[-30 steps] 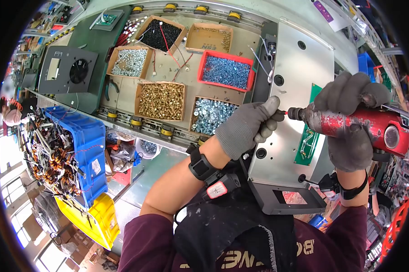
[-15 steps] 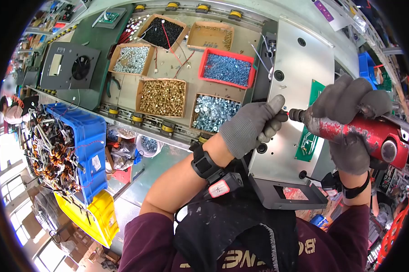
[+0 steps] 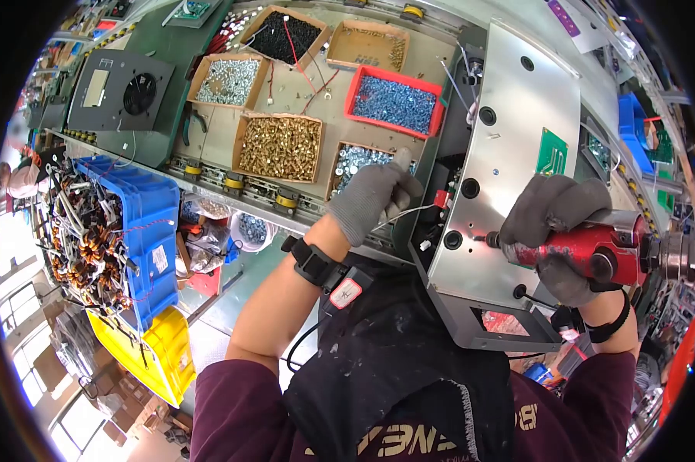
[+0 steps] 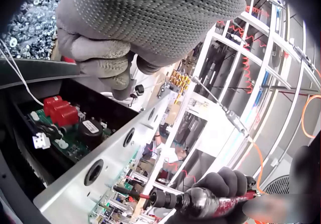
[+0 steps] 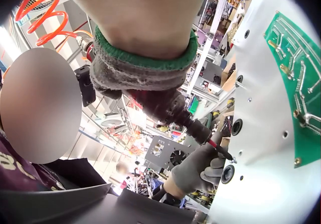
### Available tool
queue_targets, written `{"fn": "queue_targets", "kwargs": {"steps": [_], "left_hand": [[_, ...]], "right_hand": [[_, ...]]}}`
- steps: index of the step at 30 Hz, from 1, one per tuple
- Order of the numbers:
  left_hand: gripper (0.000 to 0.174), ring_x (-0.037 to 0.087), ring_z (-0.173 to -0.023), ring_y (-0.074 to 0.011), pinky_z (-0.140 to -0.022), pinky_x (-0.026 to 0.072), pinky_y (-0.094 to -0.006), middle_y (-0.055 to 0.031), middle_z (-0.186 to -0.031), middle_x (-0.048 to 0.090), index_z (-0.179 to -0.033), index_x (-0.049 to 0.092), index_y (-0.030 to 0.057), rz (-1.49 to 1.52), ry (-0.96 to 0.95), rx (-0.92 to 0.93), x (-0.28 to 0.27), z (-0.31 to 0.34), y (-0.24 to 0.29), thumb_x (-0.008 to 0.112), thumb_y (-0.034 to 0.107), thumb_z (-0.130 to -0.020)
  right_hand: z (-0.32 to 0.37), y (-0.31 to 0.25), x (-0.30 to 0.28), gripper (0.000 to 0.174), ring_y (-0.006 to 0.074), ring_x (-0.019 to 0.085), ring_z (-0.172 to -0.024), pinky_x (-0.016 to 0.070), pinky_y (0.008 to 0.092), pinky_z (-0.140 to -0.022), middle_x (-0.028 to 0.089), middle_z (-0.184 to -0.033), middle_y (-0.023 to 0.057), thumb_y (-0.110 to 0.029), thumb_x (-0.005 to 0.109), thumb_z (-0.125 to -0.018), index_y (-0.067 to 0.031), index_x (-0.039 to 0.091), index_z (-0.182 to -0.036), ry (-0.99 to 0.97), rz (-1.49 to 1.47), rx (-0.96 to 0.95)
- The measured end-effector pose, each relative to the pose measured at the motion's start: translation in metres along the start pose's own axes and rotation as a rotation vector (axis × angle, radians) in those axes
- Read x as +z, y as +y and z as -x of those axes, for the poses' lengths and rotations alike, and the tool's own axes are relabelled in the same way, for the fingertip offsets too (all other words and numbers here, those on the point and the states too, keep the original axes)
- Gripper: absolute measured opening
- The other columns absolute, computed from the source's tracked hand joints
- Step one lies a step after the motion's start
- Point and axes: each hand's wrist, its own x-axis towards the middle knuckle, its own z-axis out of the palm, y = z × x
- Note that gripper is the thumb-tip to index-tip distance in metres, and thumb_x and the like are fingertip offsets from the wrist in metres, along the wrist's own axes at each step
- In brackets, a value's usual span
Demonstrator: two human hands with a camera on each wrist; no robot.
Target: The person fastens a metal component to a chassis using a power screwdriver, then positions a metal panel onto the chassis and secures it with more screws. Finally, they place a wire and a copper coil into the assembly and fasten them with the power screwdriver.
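Note:
My right hand [image 3: 552, 208], in a grey glove, grips a worn red power screwdriver [image 3: 586, 250]. Its bit [image 5: 220, 150] meets a small screw [image 5: 233, 160] on a silver metal panel [image 3: 509, 100], close to a black-ringed hole. My left hand [image 3: 371, 196], also gloved, is to the left of the panel, overlapping the box of silver screws [image 3: 353, 158] in the head view. Its fingers [image 4: 103, 58] are curled, with nothing visible in them; the palm is hidden. Beneath it in the left wrist view, red components [image 4: 62, 112] sit inside a black housing [image 4: 55, 86].
Boxes of brass screws [image 3: 282, 146], blue screws [image 3: 394, 104] and black screws [image 3: 282, 35] stand on the bench. A green circuit board [image 3: 552, 152] is on the panel. Left of the bench are a blue bin [image 3: 151, 231] with wired parts and a yellow bin [image 3: 174, 354].
My left hand has left the bit's tip and moved left toward the silver screws. My right hand has brought the screwdriver down and left, its bit now at the panel's lower part.

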Motion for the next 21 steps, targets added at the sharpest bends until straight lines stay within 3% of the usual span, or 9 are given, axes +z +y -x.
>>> {"fn": "queue_targets", "kwargs": {"steps": [3, 5, 14, 19, 21], "left_hand": [[0.059, 0.043, -0.042, -0.0063, -0.040, 0.0335, -0.0189, 0.0003, -0.053, 0.049, -0.081, 0.065, -0.0010, 0.033, -0.012, 0.018, -0.004, -0.001, -0.004, 0.047, 0.054, -0.094], [0.058, 0.043, -0.042, -0.0060, -0.040, 0.0337, -0.0185, 0.0004, -0.053, 0.050, -0.081, 0.064, -0.0007, 0.045, -0.008, 0.023, -0.005, -0.001, -0.006, 0.048, 0.054, -0.094], [0.056, 0.043, -0.043, -0.0059, -0.041, 0.0350, -0.0188, 0.0001, -0.055, 0.051, -0.079, 0.064, 0.0001, 0.010, 0.008, -0.031, -0.009, -0.002, -0.006, 0.050, 0.052, -0.093], [0.053, 0.045, -0.045, -0.0065, -0.043, 0.0365, -0.0199, -0.0004, -0.055, 0.052, -0.076, 0.065, -0.0002, 0.041, -0.005, 0.001, -0.010, -0.001, -0.007, 0.051, 0.048, -0.094], [0.046, 0.048, -0.046, -0.0069, -0.043, 0.0384, -0.0197, -0.0010, -0.058, 0.053, -0.083, 0.064, -0.0005, 0.051, -0.043, 0.026, -0.016, -0.004, -0.009, 0.053, 0.043, -0.094]], "right_hand": [[-0.006, -0.003, -0.004, 0.036, 0.0179, 0.053, -0.068, 0.0528, 0.0330, -0.060, 0.050, -0.077, 0.0054, -0.022, 0.073, -0.082, -0.0124, 0.041, -0.094, -0.040, 0.125, -0.048], [-0.008, -0.002, -0.006, 0.036, 0.0182, 0.055, -0.068, 0.0529, 0.0341, -0.063, 0.054, -0.073, 0.0062, -0.005, 0.069, -0.072, -0.0110, 0.045, -0.098, -0.022, 0.086, -0.085], [0.001, 0.001, 0.007, 0.034, 0.0160, 0.054, -0.063, 0.0515, 0.0313, -0.058, 0.053, -0.072, 0.0057, -0.007, 0.070, -0.074, -0.0099, 0.045, -0.097, -0.011, -0.033, -0.028], [0.002, 0.008, 0.008, 0.034, 0.0169, 0.053, -0.063, 0.0513, 0.0330, -0.059, 0.054, -0.073, 0.0056, -0.008, 0.073, -0.075, -0.0079, 0.047, -0.098, -0.059, -0.063, -0.005], [-0.001, 0.008, 0.006, 0.030, 0.0181, 0.054, -0.064, 0.0504, 0.0317, -0.056, 0.053, -0.068, 0.0057, -0.006, 0.068, -0.074, -0.0092, 0.044, -0.092, -0.163, -0.001, -0.014]]}}
